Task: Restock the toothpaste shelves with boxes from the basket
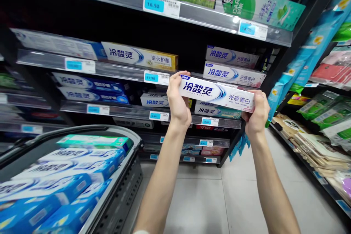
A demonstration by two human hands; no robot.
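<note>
The left grip [178, 103] and right grip [257, 113] are closed around opposite ends of a white toothpaste box [216, 94], held in front of the shelves [120, 71], right of the gray basket [124, 186]

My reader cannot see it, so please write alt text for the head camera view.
A person's left hand and right hand hold a white toothpaste box by its two ends, in front of store shelves with more boxes. At lower left, a grey basket contains mostly blue-and-white boxes.
</note>
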